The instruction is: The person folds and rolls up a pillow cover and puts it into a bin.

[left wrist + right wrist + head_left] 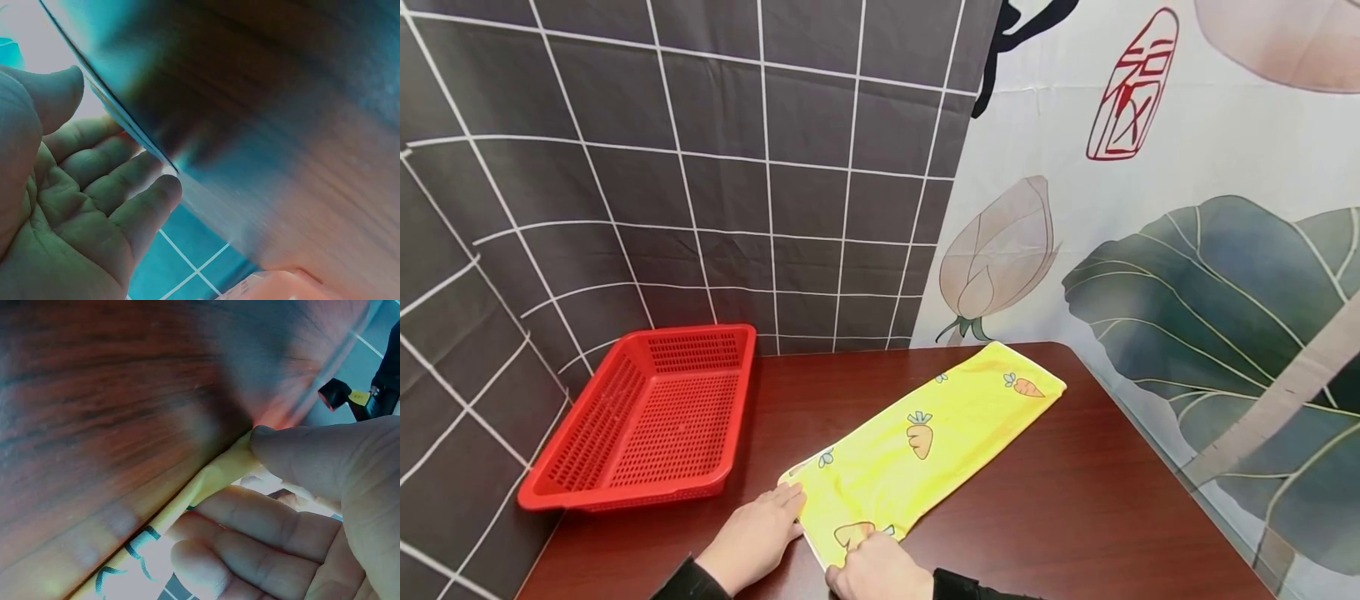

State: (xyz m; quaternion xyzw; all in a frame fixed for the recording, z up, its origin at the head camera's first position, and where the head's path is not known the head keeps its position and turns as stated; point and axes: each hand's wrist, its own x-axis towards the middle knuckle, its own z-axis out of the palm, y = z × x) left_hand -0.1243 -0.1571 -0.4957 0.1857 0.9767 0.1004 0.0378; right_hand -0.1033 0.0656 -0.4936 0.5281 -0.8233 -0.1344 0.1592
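Note:
A yellow cloth (955, 425) printed with carrots lies folded into a long strip, slanting across the brown table (1075, 500). My left hand (760, 529) touches its near left corner, the fingers extended over the edge. In the left wrist view those fingers (140, 215) lie against the cloth's thin edge, with the thumb apart. At the near right end, my right hand (883, 571) grips the cloth's border. The right wrist view has the thumb (300, 450) pressing the bunched yellow edge (215, 478) against the fingers. The cloth puckers slightly beside this hand.
A red perforated plastic basket (677, 417) stands at the table's left, near the left hand. Behind the table hang a grey gridded cloth (805, 200) and a white sheet with lotus prints (1000, 267). The table's right edge slants toward the front.

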